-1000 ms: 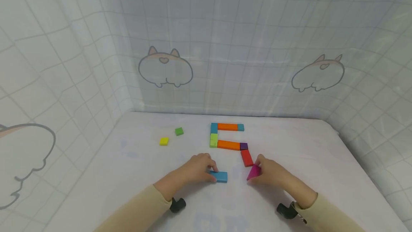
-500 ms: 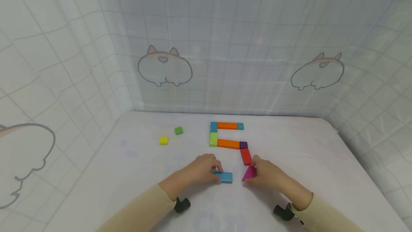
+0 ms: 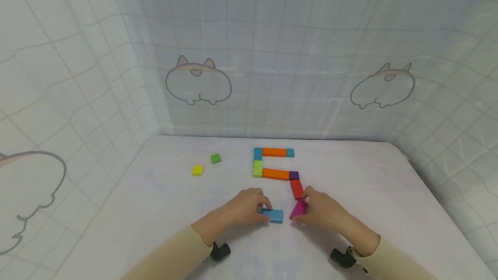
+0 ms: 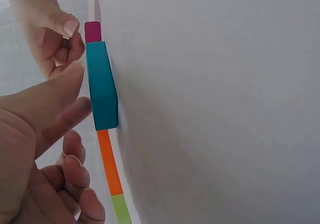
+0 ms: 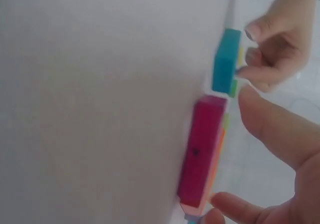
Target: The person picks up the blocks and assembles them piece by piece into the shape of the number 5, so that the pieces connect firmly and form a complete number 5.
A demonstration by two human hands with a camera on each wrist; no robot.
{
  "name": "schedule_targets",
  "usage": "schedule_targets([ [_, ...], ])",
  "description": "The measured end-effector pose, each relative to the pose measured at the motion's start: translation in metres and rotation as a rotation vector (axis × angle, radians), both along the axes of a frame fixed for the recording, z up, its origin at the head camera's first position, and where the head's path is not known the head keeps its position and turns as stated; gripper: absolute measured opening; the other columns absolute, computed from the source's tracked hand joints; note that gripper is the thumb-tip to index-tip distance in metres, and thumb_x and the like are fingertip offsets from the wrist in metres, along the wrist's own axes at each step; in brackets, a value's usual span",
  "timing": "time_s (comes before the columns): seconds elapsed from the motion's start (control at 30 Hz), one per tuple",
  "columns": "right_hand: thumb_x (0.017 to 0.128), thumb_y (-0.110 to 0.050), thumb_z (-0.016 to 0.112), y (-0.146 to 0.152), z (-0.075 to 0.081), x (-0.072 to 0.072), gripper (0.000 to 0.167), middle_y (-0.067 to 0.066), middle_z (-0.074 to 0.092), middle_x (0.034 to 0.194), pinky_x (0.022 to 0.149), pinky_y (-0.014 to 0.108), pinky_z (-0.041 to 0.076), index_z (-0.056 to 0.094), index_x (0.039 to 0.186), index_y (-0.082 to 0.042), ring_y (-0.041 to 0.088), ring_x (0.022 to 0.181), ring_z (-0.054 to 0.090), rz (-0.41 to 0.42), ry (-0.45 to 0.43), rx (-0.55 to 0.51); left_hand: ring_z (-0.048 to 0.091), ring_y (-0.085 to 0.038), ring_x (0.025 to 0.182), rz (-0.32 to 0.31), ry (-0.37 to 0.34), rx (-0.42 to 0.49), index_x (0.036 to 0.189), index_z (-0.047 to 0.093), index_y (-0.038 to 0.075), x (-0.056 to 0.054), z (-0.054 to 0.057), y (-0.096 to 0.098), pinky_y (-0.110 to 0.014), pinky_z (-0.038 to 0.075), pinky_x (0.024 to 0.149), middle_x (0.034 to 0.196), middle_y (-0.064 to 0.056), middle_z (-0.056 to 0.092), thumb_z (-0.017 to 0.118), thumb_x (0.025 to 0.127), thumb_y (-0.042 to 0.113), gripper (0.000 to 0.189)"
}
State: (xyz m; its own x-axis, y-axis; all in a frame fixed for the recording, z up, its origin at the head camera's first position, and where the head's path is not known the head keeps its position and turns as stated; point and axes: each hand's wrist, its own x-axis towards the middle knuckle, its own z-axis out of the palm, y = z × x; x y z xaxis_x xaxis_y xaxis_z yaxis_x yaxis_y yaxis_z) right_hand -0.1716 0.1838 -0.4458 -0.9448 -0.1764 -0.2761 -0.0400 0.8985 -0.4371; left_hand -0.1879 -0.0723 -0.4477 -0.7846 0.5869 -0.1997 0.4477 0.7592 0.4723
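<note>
My left hand [image 3: 246, 206] pinches a blue rectangular block [image 3: 276, 216] between thumb and fingers, low on the white tabletop. To its right, my right hand [image 3: 322, 211] holds a magenta wedge-like block [image 3: 298, 209] by its edges. A narrow gap separates these two blocks. The magenta block's upper tip meets the lower end of a red block [image 3: 297, 189], which slants down from a small purple block [image 3: 294, 175]. In the left wrist view, the blue block [image 4: 102, 86] stands close to the fingertips. The magenta block [image 5: 201, 151] shows its long side in the right wrist view.
Joined to the purple block is an orange block [image 3: 275, 174], then a lime block [image 3: 257, 169], a blue block [image 3: 258, 154], another orange block [image 3: 274, 152] and a teal block [image 3: 290, 153]. Yellow [image 3: 197, 170] and green [image 3: 215, 158] blocks lie apart at left.
My left hand has slid the blue block to the right. My right hand has shifted the magenta block slightly left, and the gap between them has narrowed. The other blocks have stayed put.
</note>
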Motion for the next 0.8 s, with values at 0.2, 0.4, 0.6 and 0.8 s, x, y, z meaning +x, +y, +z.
schedule_targets([
  [0.2,0.067,-0.04,0.092,0.003,0.001,0.002,0.065,-0.001,0.061,0.089,0.069,0.036,0.054,0.058,0.115,-0.011,0.017,0.079,0.056,0.0,-0.024,0.002,0.049,-0.005,0.087,-0.005,-0.001,0.015,0.109,0.077,0.033,0.001,0.001,-0.005,-0.026,0.043,0.078,0.09,0.013,0.055,0.082,0.085,0.035,0.025],
  [0.4,0.07,-0.042,0.091,-0.002,-0.001,0.003,0.06,-0.001,0.059,0.085,0.069,0.033,0.05,0.058,0.109,-0.011,0.017,0.076,0.053,0.034,-0.014,-0.001,0.049,-0.005,0.086,-0.016,-0.003,0.014,0.109,0.078,0.033,0.0,0.0,-0.01,-0.025,0.043,0.076,0.088,0.014,0.055,0.082,0.085,0.034,0.025],
  [0.6,0.069,-0.043,0.091,-0.007,-0.002,0.003,0.06,-0.001,0.059,0.084,0.069,0.033,0.052,0.057,0.107,-0.011,0.017,0.077,0.054,0.02,-0.01,-0.006,0.049,-0.004,0.085,-0.02,0.0,0.015,0.11,0.078,0.034,-0.002,0.001,-0.013,-0.024,0.043,0.075,0.087,0.013,0.055,0.081,0.085,0.033,0.025],
  [0.8,0.068,-0.044,0.091,-0.01,-0.005,0.003,0.062,0.0,0.059,0.084,0.07,0.033,0.053,0.056,0.106,-0.01,0.016,0.077,0.055,-0.004,-0.003,0.014,0.049,-0.005,0.084,-0.005,-0.007,0.009,0.11,0.077,0.035,-0.003,0.003,-0.014,-0.025,0.043,0.074,0.086,0.013,0.054,0.081,0.085,0.033,0.025],
])
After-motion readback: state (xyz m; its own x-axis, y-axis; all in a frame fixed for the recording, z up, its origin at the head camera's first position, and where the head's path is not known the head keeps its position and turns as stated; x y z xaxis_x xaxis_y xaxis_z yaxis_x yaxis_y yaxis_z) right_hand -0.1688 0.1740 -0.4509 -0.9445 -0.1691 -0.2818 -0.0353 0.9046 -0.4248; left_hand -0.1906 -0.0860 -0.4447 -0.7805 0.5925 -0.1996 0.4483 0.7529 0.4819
